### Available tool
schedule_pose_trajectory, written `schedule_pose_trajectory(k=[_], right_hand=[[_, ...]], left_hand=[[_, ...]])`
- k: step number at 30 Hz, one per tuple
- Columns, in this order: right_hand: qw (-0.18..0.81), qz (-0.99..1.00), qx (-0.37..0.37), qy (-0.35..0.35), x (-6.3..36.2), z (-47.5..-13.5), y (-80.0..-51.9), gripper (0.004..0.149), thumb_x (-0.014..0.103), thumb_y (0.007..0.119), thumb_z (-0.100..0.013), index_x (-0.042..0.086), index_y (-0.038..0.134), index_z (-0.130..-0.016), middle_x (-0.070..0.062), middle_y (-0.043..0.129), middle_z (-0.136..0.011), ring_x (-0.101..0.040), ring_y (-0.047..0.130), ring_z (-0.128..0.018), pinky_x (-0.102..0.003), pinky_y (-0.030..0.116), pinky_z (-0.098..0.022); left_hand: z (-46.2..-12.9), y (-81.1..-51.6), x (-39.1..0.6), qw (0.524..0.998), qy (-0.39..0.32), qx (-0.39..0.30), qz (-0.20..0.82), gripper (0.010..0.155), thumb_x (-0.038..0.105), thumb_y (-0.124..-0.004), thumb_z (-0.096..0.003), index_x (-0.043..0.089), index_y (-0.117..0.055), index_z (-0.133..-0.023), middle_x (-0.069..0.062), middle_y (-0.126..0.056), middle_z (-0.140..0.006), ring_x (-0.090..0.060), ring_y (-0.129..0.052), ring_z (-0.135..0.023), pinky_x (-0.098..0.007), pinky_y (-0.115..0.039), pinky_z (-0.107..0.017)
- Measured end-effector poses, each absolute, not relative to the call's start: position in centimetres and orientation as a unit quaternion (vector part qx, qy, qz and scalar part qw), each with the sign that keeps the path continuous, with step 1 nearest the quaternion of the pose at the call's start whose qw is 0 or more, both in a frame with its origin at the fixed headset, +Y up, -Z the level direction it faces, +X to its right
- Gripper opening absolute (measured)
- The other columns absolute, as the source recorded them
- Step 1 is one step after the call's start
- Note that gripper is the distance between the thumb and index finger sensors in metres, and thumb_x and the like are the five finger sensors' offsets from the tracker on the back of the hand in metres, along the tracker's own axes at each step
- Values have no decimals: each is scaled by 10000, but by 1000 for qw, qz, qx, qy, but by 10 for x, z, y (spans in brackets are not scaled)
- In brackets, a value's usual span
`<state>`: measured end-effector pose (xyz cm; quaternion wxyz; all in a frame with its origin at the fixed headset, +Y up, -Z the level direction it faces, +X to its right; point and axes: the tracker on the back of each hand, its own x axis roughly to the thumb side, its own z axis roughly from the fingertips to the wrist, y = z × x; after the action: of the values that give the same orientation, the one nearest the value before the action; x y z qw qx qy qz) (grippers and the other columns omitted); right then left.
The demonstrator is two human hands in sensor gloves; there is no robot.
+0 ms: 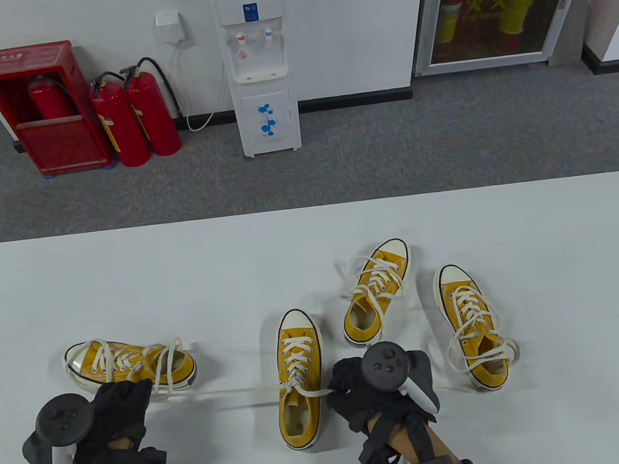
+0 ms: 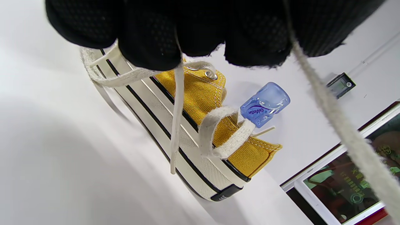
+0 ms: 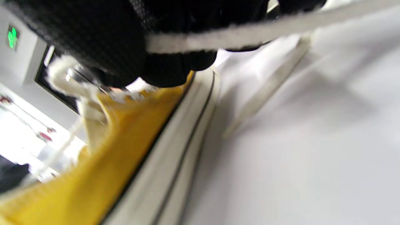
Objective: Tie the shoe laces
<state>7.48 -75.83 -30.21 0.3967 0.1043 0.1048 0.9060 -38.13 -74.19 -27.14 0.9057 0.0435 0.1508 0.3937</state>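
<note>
Yellow canvas shoe (image 1: 298, 376) sits low in the frame's centre on the white table (image 1: 312, 254). Left hand (image 1: 118, 402) and right hand (image 1: 355, 386) each pinch an end of its lace (image 1: 233, 392), stretched taut between them.

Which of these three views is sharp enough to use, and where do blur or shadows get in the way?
Table view: sharp, evenly lit, soft shadows under the left hand and right hand. Left wrist view: the tipped shoe is crisp, but the near lace is out of focus. Right wrist view: blurred throughout; the middle shoe and lace are smeared.
</note>
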Motion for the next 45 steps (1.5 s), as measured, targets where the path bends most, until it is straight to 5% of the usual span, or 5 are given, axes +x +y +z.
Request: schedule_pose_trajectory(k=[20,30,39,45], right_hand=[[668,722,146,105,69,-300,-746,434,529,894,-377,156,975,-585,-65,822,-955,-396,668,-1003,-675,491,-689],[750,614,185,163,52,-305,-750,485,409,884,-414,135,887,-814,-48,732,-1030,-427,598,-1054,-746,346,-702],[683,699,162,135,44,-305,-747,508,293,869,-424,117,789,-894,-100,641,-1028,-263,857,-760,-655,544,-679],[623,760,149,109,38,-305,-744,488,213,831,-431,93,757,-898,-111,567,-1027,-191,884,-605,-562,659,-614]], left_hand=[[-271,-738,-374,909,129,50,392,365,592,-787,-440,294,-938,-586,-20,-888,-735,-308,-944,-565,-573,-766,-546],[-269,-726,-355,875,73,55,475,356,574,-805,-440,286,-957,-584,-51,-953,-744,-334,-996,-546,-581,-793,-517],[-269,-689,-331,828,19,66,556,387,609,-768,-430,306,-931,-609,-2,-1097,-513,-231,-1117,-275,-474,-914,-284],[-273,-669,-295,792,-55,24,607,392,592,-772,-436,296,-896,-661,-7,-1093,-617,-226,-1094,-296,-471,-902,-309]])
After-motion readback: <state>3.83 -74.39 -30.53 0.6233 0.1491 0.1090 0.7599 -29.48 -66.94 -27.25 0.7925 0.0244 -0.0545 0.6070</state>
